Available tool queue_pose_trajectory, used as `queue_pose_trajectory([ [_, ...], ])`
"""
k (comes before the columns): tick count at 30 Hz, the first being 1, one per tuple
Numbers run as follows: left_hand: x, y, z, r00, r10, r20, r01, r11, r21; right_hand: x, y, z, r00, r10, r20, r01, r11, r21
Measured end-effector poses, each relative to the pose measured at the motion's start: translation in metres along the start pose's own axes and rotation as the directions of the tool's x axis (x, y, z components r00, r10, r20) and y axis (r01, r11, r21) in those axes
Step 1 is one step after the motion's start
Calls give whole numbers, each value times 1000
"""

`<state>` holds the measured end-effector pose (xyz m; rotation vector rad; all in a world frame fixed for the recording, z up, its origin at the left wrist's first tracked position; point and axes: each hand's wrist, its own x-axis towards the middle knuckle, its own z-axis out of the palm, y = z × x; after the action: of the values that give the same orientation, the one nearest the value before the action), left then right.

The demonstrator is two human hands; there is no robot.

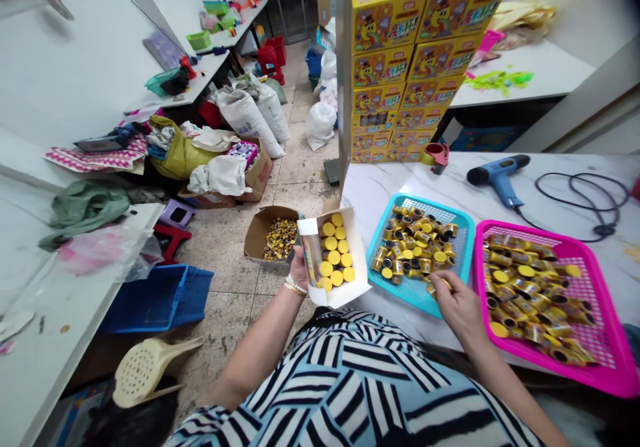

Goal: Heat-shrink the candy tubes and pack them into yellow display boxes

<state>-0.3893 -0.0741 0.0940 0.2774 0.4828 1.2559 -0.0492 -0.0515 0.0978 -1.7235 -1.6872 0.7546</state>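
1. Left hand (299, 270) is curled against the near-left side of an open-topped display carton (356, 291), holding it up beside the table; its fingers under the carton are hidden.
2. Done: yellow-capped tubs (334, 257) stand packed upright inside; the carton looks mostly filled, though lower layers cannot be seen.
3. Right hand (459, 307) pinches a loose tub (431, 290) at the turquoise basket (469, 244).
4. Left: many tubs lie jumbled there and in the magenta basket (616, 340).
5. Printed yellow cartons (385, 67) stand stacked behind.
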Motion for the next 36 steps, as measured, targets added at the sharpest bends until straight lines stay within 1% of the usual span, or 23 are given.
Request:
queue_pose_trajectory([
  [1,-2,-2,0,1000,-24,-9,24,1000,-5,0,-22,-5,996,-88,-11,88,996,19],
  [2,-3,-3,0,999,-51,-18,51,999,-8,0,-46,-9,982,-188,-5,188,982,32],
  [3,-4,-5,0,997,-78,-27,77,997,-10,0,-69,-12,955,-291,54,288,956,57],
  [4,-4,-7,1,995,-96,-32,96,995,-11,-1,-91,-12,905,-393,160,383,919,90],
  [5,-4,-9,2,994,-105,-36,105,994,-12,-1,-112,-10,843,-473,256,460,881,112],
  [6,-3,-11,2,993,-111,-37,110,994,-10,-1,-129,-6,789,-510,341,511,854,94],
  [7,-2,-12,3,993,-112,-37,112,994,-7,-2,-143,0,752,-509,418,542,839,48],
  [8,-2,-14,4,993,-112,-36,112,994,-2,-2,-154,6,733,-476,485,556,831,-24],
  [10,-2,-15,5,993,-111,-37,112,994,10,-1,-168,21,727,-353,588,551,811,-194],
  [12,-4,-15,5,993,-113,-43,114,993,25,0,-175,33,711,-246,658,547,782,-299],
  [14,-8,-14,3,993,-105,-49,107,993,43,0,-179,42,676,-208,707,565,761,-317],
  [17,-14,-13,-2,994,-98,-50,101,993,61,-4,-183,45,637,-204,744,587,754,-296],
  [22,-21,-15,-10,991,-136,-17,136,990,38,-11,-183,46,615,-181,767,573,771,-278],
  [26,-24,-16,-15,988,-152,-8,153,987,41,-16,-183,53,589,-189,786,587,768,-256],
  [29,-26,-15,-19,988,-153,-33,154,987,53,-20,-183,57,583,-205,786,594,767,-241],
  [31,-26,-15,-21,987,-151,-49,153,987,48,-22,-183,57,593,-211,777,586,775,-236],
  [34,-27,-15,-23,988,-145,-60,148,988,40,-24,-182,57,618,-168,768,569,769,-290],
  [36,-27,-16,-23,985,-164,-54,167,985,53,-25,-183,58,607,-121,785,571,753,-326],
])
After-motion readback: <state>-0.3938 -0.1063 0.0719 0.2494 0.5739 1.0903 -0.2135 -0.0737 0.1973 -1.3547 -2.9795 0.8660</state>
